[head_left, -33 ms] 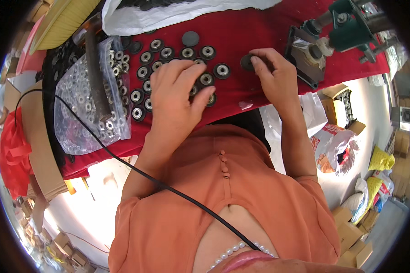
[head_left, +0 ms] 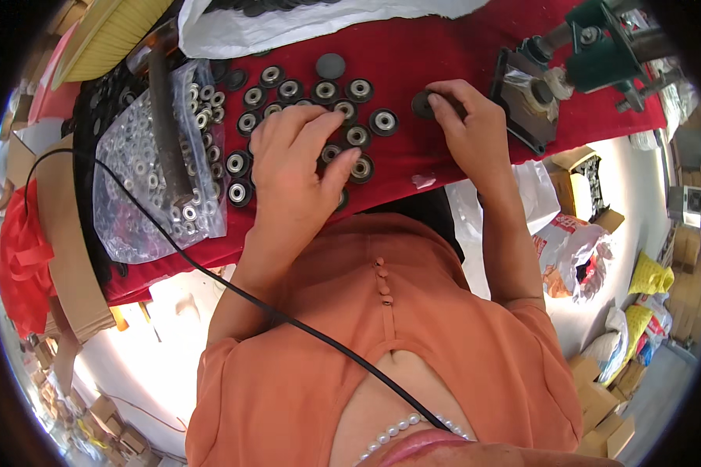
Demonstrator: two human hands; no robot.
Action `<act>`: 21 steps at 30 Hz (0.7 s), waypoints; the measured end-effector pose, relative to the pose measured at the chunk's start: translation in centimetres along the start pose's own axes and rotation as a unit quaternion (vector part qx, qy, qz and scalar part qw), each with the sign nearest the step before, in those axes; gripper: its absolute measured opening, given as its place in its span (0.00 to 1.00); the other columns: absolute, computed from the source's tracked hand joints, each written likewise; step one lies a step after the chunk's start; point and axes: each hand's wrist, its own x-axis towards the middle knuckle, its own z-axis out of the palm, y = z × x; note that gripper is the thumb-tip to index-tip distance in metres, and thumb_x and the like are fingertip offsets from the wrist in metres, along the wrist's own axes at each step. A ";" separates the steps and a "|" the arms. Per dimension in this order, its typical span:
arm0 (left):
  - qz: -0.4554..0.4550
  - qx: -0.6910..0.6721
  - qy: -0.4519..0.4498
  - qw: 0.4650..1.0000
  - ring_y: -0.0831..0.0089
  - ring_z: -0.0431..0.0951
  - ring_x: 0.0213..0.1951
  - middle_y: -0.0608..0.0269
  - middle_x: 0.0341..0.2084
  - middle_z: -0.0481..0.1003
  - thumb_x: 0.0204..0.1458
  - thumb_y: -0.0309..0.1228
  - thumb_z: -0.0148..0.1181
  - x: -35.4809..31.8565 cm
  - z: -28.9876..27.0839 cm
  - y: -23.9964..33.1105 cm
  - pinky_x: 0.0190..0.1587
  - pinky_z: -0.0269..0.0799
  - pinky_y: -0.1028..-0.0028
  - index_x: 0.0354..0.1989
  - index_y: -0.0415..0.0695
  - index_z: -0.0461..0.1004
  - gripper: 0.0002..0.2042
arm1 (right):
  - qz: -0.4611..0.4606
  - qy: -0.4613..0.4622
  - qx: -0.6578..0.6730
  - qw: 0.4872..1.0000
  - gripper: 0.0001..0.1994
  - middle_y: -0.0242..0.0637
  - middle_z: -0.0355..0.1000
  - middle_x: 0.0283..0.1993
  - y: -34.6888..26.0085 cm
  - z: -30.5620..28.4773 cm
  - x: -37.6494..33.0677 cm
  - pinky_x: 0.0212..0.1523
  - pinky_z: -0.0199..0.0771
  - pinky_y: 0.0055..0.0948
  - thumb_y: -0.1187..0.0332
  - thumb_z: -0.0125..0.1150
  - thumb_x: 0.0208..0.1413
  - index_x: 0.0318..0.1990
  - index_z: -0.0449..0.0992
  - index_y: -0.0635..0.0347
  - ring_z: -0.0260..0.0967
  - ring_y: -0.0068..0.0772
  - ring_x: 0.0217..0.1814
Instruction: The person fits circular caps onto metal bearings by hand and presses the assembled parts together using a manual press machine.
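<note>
My left hand is over a cluster of black rollers with metal bearings in their centres, on a red cloth. Its fingers are bent and its thumb stands apart, with nothing visibly held; the palm hides some rollers, and whether the fingertips touch any I cannot tell. To the right, my right hand pinches a dark round disc at its edge between thumb and fingers, low over the cloth. One roller sits at the cluster's right side, and a plain dark disc lies behind it.
Left of the rollers is a clear plastic bag of bearings, with a dark metal bar across it. A green metal press-like tool stands far right. A white sack lies at the back. A black cable crosses in front.
My left hand has shifted slightly left, showing a little more of the rollers by its thumb. My right hand keeps its pinch on the disc.
</note>
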 end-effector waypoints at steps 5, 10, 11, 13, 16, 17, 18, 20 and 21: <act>-0.024 0.016 -0.017 0.999 0.58 0.73 0.44 0.59 0.42 0.75 0.39 0.27 0.72 -1.4 -1.4 -1.1 0.50 0.64 0.60 0.44 0.42 0.78 0.20 | -0.148 0.037 -0.191 0.970 0.09 0.39 0.78 0.40 0.8 2.1 3.9 0.43 0.69 0.43 0.67 0.62 0.56 0.42 0.81 0.56 0.75 0.46 0.43; -0.031 -0.004 -0.014 0.999 0.58 0.73 0.44 0.58 0.42 0.75 0.39 0.27 0.72 -2.1 -1.3 -1.3 0.51 0.64 0.60 0.42 0.41 0.78 0.19 | -0.246 -0.025 -0.114 0.962 0.09 0.34 0.77 0.42 -2.7 5.4 6.7 0.47 0.68 0.43 0.67 0.62 0.56 0.43 0.81 0.53 0.73 0.41 0.49; -0.031 -0.005 -0.012 0.999 0.58 0.73 0.44 0.58 0.42 0.75 0.39 0.27 0.72 -2.1 -1.4 -1.3 0.51 0.64 0.60 0.42 0.41 0.78 0.19 | -0.275 -0.043 -0.114 0.954 0.10 0.33 0.77 0.42 -3.0 6.3 7.1 0.49 0.68 0.43 0.67 0.62 0.56 0.44 0.82 0.53 0.73 0.40 0.50; -0.032 0.002 -0.007 0.999 0.58 0.73 0.43 0.58 0.42 0.75 0.39 0.26 0.72 -2.0 -1.9 -1.2 0.51 0.63 0.60 0.41 0.40 0.78 0.18 | -0.309 -0.089 -0.150 0.935 0.11 0.31 0.77 0.45 -3.1 7.2 7.9 0.53 0.67 0.40 0.67 0.63 0.55 0.46 0.82 0.53 0.72 0.37 0.52; -0.037 -0.003 -0.005 0.999 0.58 0.72 0.43 0.58 0.41 0.75 0.39 0.26 0.72 -2.2 -2.4 -1.3 0.50 0.63 0.60 0.41 0.40 0.78 0.18 | -0.303 -0.125 -0.183 0.927 0.12 0.31 0.77 0.47 -3.0 7.6 8.2 0.54 0.66 0.40 0.67 0.64 0.54 0.46 0.82 0.53 0.72 0.36 0.53; -0.039 -0.003 -0.003 0.999 0.58 0.72 0.43 0.58 0.41 0.75 0.39 0.26 0.72 -2.3 -2.5 -1.3 0.50 0.63 0.60 0.41 0.40 0.78 0.18 | -0.305 -0.128 -0.182 0.926 0.12 0.31 0.77 0.47 -3.0 7.7 8.2 0.54 0.66 0.40 0.67 0.64 0.54 0.46 0.82 0.53 0.72 0.36 0.53; -0.044 -0.005 -0.006 0.999 0.58 0.72 0.43 0.58 0.41 0.75 0.39 0.25 0.72 -2.4 -2.5 -1.3 0.50 0.63 0.60 0.41 0.40 0.78 0.18 | -0.305 -0.132 -0.185 0.925 0.13 0.32 0.77 0.47 -3.1 7.6 8.2 0.54 0.66 0.40 0.67 0.65 0.54 0.47 0.82 0.53 0.72 0.36 0.53; -0.049 -0.007 -0.008 0.999 0.58 0.72 0.43 0.59 0.41 0.75 0.39 0.25 0.72 -2.6 -2.6 -1.4 0.49 0.63 0.60 0.41 0.40 0.78 0.17 | -0.306 -0.137 -0.187 0.923 0.14 0.32 0.77 0.47 -3.3 7.3 8.2 0.54 0.66 0.40 0.67 0.65 0.54 0.48 0.82 0.53 0.72 0.36 0.54; -0.051 -0.008 -0.010 0.999 0.58 0.72 0.43 0.59 0.41 0.75 0.39 0.25 0.72 -2.6 -2.5 -1.4 0.49 0.63 0.61 0.41 0.40 0.78 0.17 | -0.305 -0.151 -0.194 0.920 0.15 0.34 0.77 0.48 -3.3 7.1 8.2 0.54 0.66 0.41 0.68 0.65 0.54 0.50 0.80 0.55 0.71 0.38 0.55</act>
